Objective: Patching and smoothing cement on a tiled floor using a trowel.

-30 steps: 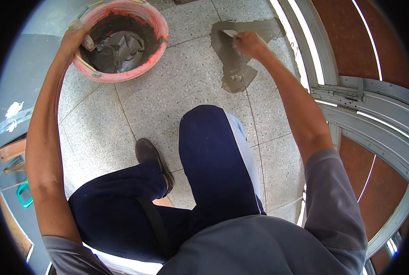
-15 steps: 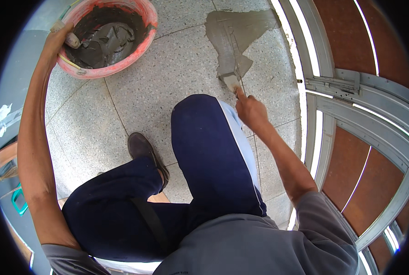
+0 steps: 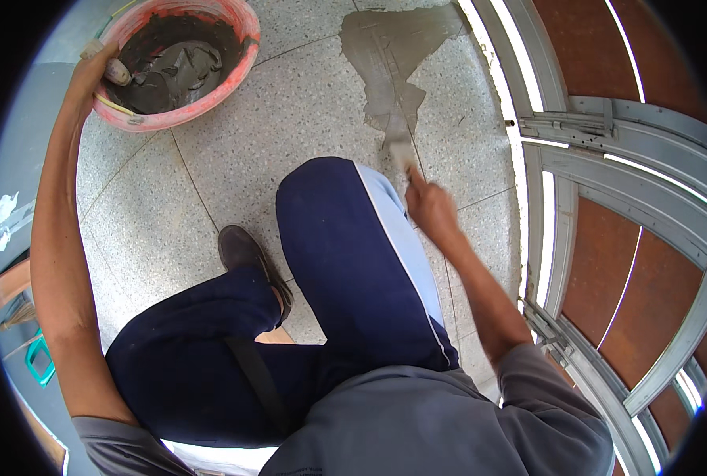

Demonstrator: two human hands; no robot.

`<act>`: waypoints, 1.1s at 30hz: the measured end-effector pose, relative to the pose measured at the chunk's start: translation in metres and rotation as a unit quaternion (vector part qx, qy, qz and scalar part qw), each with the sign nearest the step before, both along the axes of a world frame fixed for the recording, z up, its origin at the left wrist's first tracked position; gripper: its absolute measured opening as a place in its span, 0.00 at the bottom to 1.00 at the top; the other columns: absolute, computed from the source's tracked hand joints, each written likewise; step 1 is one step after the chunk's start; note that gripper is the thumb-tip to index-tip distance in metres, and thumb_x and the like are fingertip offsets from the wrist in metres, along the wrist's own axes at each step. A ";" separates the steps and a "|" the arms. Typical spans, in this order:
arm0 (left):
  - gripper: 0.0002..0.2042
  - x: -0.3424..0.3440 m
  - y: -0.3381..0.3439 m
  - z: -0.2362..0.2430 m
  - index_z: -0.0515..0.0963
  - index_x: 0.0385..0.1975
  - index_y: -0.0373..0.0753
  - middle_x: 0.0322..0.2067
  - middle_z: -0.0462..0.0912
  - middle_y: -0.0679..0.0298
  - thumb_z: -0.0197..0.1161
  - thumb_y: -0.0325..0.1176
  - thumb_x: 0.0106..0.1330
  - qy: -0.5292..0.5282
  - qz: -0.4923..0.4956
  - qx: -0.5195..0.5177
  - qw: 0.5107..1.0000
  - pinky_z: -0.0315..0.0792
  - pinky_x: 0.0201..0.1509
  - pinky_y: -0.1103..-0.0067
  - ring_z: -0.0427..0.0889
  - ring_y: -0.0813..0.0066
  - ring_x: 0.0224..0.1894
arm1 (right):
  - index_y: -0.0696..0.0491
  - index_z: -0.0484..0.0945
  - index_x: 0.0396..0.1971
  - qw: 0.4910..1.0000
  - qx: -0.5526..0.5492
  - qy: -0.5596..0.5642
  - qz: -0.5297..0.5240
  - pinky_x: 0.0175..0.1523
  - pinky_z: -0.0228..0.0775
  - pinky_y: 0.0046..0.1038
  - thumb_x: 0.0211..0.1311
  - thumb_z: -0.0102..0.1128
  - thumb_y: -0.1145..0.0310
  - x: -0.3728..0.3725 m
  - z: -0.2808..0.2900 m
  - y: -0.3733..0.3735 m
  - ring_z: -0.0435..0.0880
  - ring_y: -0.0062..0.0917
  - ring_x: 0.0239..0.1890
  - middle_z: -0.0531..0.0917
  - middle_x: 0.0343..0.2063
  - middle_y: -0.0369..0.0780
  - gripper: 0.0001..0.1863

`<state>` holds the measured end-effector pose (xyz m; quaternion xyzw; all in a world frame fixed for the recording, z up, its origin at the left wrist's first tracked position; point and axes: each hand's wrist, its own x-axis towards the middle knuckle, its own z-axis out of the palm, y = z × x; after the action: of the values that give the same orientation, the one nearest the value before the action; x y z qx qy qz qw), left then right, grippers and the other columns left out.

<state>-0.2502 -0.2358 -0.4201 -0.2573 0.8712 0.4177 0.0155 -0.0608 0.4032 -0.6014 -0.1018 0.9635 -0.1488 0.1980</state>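
A pinkish-red basin (image 3: pixel 177 119) with a mortar-smeared inside stands at the upper left, holding wet grey mortar (image 3: pixel 180 73). At its left rim my left hand (image 3: pixel 97 65) is closed around a pale, handle-like piece that shows on both sides of the fingers; its far end is hidden. My right hand (image 3: pixel 431 205) is closed on a putty knife (image 3: pixel 402 151), smeared by motion, with its blade low on the speckled floor. The putty knife is at the near tip of a thin spread patch of grey mortar (image 3: pixel 385 59), beside a floor joint.
Metal-framed brown door panels (image 3: pixel 627 293) with a sliding bolt (image 3: pixel 563 127) run along the right. My bent knee (image 3: pixel 321 186) is close below the putty knife, and my dark shoe (image 3: pixel 242 250) is on the floor. A teal plastic item (image 3: pixel 41 361) lies at the far left.
My right hand has drawn the putty knife slightly nearer to me, past the patch's near tip. The ridge of mortar along the patch looks flatter. My left hand stays at the basin.
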 end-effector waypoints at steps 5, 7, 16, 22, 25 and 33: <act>0.22 -0.019 0.008 -0.007 0.82 0.40 0.34 0.39 0.83 0.63 0.67 0.50 0.61 -0.017 -0.038 0.019 0.999 0.72 0.49 0.75 0.80 0.73 0.42 | 0.52 0.66 0.66 0.995 0.044 0.085 -0.023 0.29 0.77 0.48 0.64 0.54 0.64 -0.046 -0.027 0.005 0.84 0.49 0.23 0.83 0.24 0.54 0.30; 0.22 -0.015 -0.010 -0.001 0.82 0.39 0.34 0.39 0.83 0.62 0.67 0.50 0.61 -0.017 -0.030 0.020 0.999 0.71 0.50 0.75 0.80 0.73 0.42 | 0.51 0.61 0.70 0.996 0.079 -0.033 0.014 0.32 0.78 0.50 0.64 0.55 0.62 -0.004 -0.027 0.000 0.85 0.51 0.27 0.83 0.27 0.56 0.34; 0.22 -0.014 0.006 0.001 0.82 0.39 0.34 0.40 0.83 0.61 0.67 0.51 0.62 -0.018 -0.055 -0.018 0.998 0.72 0.51 0.75 0.80 0.71 0.43 | 0.49 0.84 0.46 0.993 -0.060 0.064 0.081 0.52 0.78 0.43 0.65 0.46 0.59 -0.217 0.017 -0.022 0.86 0.46 0.45 0.85 0.41 0.53 0.19; 0.23 -0.012 -0.002 -0.001 0.81 0.43 0.34 0.42 0.82 0.61 0.65 0.51 0.63 -0.023 -0.056 -0.003 0.998 0.72 0.51 0.75 0.80 0.72 0.45 | 0.51 0.81 0.44 0.969 0.095 0.041 0.225 0.42 0.80 0.45 0.68 0.45 0.61 -0.270 -0.017 -0.053 0.88 0.45 0.36 0.86 0.32 0.51 0.16; 0.23 0.007 -0.012 0.008 0.81 0.43 0.34 0.42 0.82 0.62 0.65 0.52 0.64 -0.035 -0.031 -0.007 0.999 0.73 0.51 0.75 0.80 0.73 0.45 | 0.42 0.73 0.56 0.989 0.070 -0.031 0.130 0.45 0.79 0.48 0.69 0.48 0.60 -0.139 -0.014 -0.037 0.87 0.46 0.37 0.85 0.33 0.53 0.17; 0.24 -0.003 0.008 0.006 0.81 0.43 0.35 0.42 0.82 0.63 0.65 0.52 0.64 -0.046 -0.050 0.002 0.998 0.72 0.52 0.76 0.80 0.74 0.45 | 0.41 0.66 0.68 0.977 -0.031 0.042 0.205 0.35 0.79 0.35 0.71 0.54 0.67 -0.125 0.014 0.043 0.78 0.33 0.25 0.77 0.26 0.42 0.26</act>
<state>-0.2530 -0.2278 -0.4146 -0.2323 0.8805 0.4060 0.0774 -0.1861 0.4458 -0.5873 -0.3089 0.9245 -0.1308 0.1808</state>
